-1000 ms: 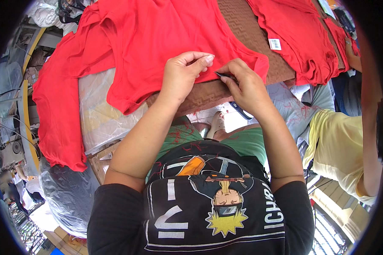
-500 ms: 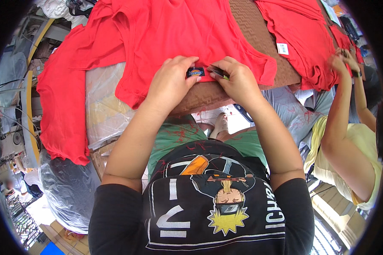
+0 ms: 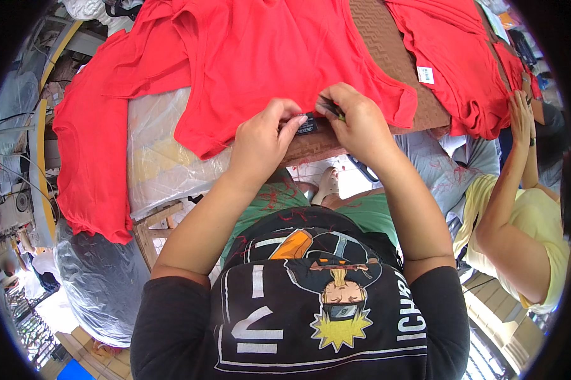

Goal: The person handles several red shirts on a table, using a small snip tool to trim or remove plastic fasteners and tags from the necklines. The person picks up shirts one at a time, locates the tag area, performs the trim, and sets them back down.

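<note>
A red sleeveless top (image 3: 266, 69) lies spread over the table's near edge, its neckline toward me. My left hand (image 3: 260, 139) is closed, thumb and fingers pinching the neckline beside a small black label (image 3: 307, 125). The label hangs with a printed side up, just right of my left thumb. My right hand (image 3: 360, 121) is closed around small thread snips (image 3: 331, 107), of which only a dark blade and a yellow-green bit show. Its fingertips are at the neckline, right of the label; exactly what they touch there is hidden.
The table has a brown patterned cover (image 3: 377, 47). More red garments (image 3: 453, 69) with a white tag lie at right, and one (image 3: 95, 139) drapes over plastic wrap at left. A co-worker's hands (image 3: 521, 117) are near the right pile. Red thread scraps lie on my shorts.
The black label has turned over, from its coloured emblem to a side with pale print. My left hand has shifted slightly down and right. The co-worker's hands have come together.
</note>
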Motion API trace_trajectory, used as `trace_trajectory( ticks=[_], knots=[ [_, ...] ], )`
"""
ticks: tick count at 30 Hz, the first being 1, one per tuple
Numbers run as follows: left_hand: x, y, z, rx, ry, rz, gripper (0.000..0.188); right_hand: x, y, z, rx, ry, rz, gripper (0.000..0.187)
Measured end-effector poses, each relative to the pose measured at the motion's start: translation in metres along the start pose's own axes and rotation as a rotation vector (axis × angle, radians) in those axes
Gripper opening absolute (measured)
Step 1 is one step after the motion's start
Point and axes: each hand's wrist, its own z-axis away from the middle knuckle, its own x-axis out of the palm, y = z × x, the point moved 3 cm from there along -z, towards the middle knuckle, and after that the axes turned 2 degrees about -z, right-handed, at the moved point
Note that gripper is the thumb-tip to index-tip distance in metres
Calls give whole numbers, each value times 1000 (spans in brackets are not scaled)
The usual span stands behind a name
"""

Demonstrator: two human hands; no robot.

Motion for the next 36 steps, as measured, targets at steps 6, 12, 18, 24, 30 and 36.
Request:
trace_trajectory(
  ticks=[6,12,18,24,30,36],
  knots=[
    [0,9,-6,301,73,-301,9,5,-23,4,-81,-121,36,20],
    [-3,4,-8,28,-39,-33,12,-21,-22,0,138,-157,39,27],
    [-5,2,-10,-55,-41,1,13,-18,-4,2,15,-179,-28,19],
    [-4,5,-11,-85,-37,-2,13,-11,-7,2,-29,-222,71,20],
    [-18,25,-13,275,-104,-12,15,-12,-17,2,-15,-267,358,18],
    [-90,84,-24,636,-350,-30,37,-78,-18,3,-63,52,270,23]
  ],
)
